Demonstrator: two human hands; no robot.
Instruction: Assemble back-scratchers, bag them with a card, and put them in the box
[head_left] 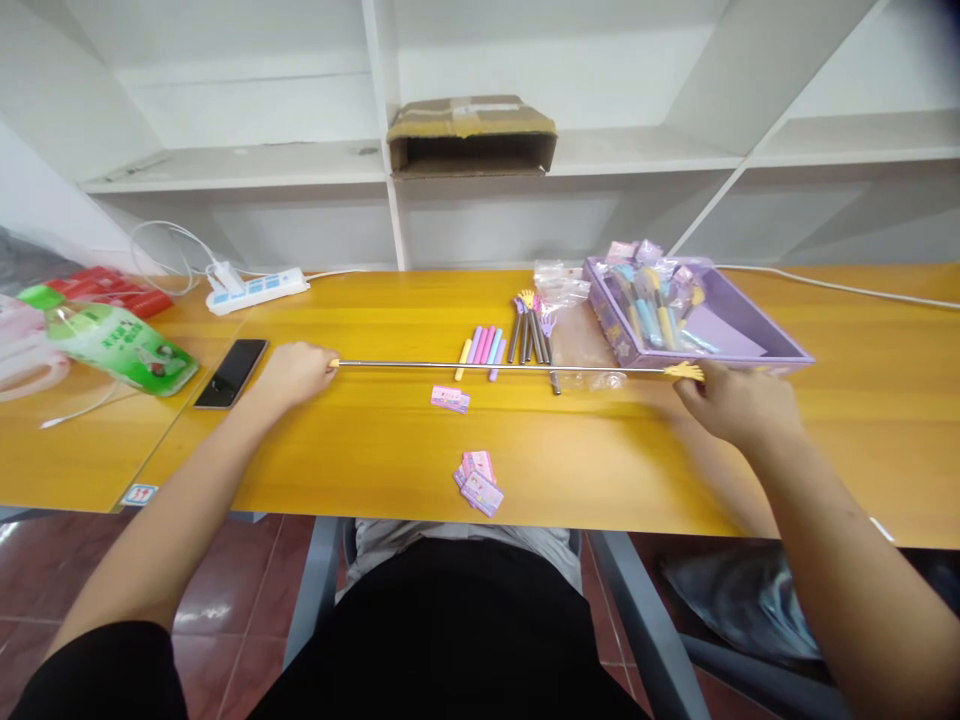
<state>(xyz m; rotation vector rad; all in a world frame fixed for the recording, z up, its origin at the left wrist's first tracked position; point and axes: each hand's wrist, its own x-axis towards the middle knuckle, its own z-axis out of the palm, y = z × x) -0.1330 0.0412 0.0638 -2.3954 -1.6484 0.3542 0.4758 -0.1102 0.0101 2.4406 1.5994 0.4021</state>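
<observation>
A thin metal telescopic rod (495,366) is stretched out level above the yellow table (375,440). My left hand (296,372) is closed on its handle end at the left. My right hand (735,400) pinches the other end just behind a small yellow hand-shaped tip (684,371). Behind the rod lie several folded rods with pink, yellow and purple handles (484,345) and several grey ones with hand-shaped tips (531,330). A purple tray (739,335) at the right holds more of them in bags.
Small pink cards (478,480) lie near the front edge, and one card (450,398) sits under the rod. A black phone (232,372), a green bottle (112,345), a white power strip (259,290) and a red packet (112,288) are at the left. A cardboard box (471,135) rests on the shelf.
</observation>
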